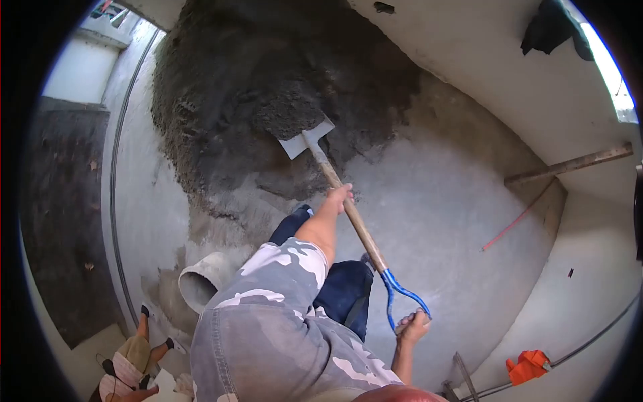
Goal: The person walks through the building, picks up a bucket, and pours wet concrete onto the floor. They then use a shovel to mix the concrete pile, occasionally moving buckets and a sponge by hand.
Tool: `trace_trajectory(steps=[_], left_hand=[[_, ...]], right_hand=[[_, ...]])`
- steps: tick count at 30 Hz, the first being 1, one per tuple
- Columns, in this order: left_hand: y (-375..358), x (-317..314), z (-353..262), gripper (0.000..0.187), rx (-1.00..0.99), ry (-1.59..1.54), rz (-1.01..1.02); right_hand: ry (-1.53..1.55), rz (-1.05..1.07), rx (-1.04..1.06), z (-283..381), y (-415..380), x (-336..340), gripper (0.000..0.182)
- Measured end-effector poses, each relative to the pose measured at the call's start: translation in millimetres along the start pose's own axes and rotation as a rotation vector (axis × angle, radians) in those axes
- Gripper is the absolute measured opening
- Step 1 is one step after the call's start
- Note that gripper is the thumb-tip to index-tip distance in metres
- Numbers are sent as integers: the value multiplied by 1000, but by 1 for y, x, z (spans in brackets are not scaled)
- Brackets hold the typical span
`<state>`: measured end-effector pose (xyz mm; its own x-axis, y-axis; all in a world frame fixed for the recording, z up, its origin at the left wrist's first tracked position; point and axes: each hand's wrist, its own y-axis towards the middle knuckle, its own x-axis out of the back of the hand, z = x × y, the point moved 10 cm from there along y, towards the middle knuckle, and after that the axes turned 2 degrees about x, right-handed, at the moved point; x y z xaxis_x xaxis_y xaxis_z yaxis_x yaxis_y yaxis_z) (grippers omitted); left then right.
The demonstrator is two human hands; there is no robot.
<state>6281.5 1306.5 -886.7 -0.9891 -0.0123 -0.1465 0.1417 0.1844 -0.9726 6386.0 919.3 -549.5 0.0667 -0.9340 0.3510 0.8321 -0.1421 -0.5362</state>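
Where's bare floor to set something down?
Widest: the pale floor between the shovel and the red rod, beside the dark heap. Narrower: the strip between the heap and the long dark line. Crowded: lower left, with the pale round container and a co-worker.

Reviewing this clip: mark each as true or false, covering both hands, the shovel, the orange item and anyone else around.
1. The left hand grips the shovel's wooden shaft. True.
2. The right hand is flat on the floor. False: it holds the blue handle.
3. Dark, crumbly material partly covers the blade. True.
4. The orange item lies on the shovel blade. False: it is at lower right, well away from the blade.
5. Another person is visible at lower left. True.
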Motion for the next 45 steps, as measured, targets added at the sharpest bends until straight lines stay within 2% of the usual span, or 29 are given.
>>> trace_trajectory(steps=[4,6,8,11,14,15,17,18,19,22,24,27,28,29,30,32,34,36,37,40,42,44,45], left_hand=[[-4,22,16,29,-6,-176,-52],[-2,48,11,37,-44,-199,-31],[-6,74,0,41,-189,-330,-54],[-53,114,-7,41,-118,-460,-195],[-58,157,12,41,-77,-526,-266],[-54,165,19,44,-122,-587,-193],[-51,209,16,29,-197,-621,-375],[-45,215,41,26,-204,-657,-321],[-48,233,46,22,-112,-727,-282],[-78,293,37,18,-198,-767,-343],[-92,324,25,18,-180,-811,-331],[-107,377,-34,18,-160,-949,-246],[-113,395,-50,19,-174,-1021,-232],[-120,415,-62,19,-177,-1030,-245],[-126,394,-12,21,-249,-1015,-169],[-120,419,-30,23,-300,-1020,-82],[-114,450,-47,27,-327,-1125,-59],[-123,473,-53,30,-344,-1114,-61],[-132,479,-44,32,-353,-1093,-70],[-155,473,-47,33,-412,-1096,-3],[-168,458,-59,32,-450,-1090,34],[-183,436,-67,33,-492,-1085,13],[-194,418,-68,36,-477,-1092,36]], right_hand=[[-92,40,-16,20,15,2,12],[-130,75,-31,21,7,-12,12],[-218,162,-35,22,-6,-29,14],[-292,179,9,45,-14,-42,16],[-399,297,52,44,-8,-58,14],[-403,298,48,45,-10,-63,13],[-450,357,24,47,-10,-99,13],[-480,382,25,40,-1,-90,14],[-480,386,11,38,-10,-99,14],[-513,554,33,53,-51,-136,14],[-494,595,29,62,-73,-161,13],[-465,758,210,81,-132,-241,12],[-468,775,208,83,-149,-261,12],[-508,854,324,91,-174,-283,14],[-535,922,430,86,-151,-230,16],[-568,912,459,72,-176,-239,15],[-590,1241,1251,82,-265,-260,19],[-446,1622,1478,67,-324,-263,30],[-420,1662,1562,58,-329,-248,35],[-434,1618,1635,53,-306,-233,37],[-467,1561,1613,64,-285,-228,33],[-553,1455,1308,63,-226,-226,30],[-559,1393,1246,62,-204,-216,24]])
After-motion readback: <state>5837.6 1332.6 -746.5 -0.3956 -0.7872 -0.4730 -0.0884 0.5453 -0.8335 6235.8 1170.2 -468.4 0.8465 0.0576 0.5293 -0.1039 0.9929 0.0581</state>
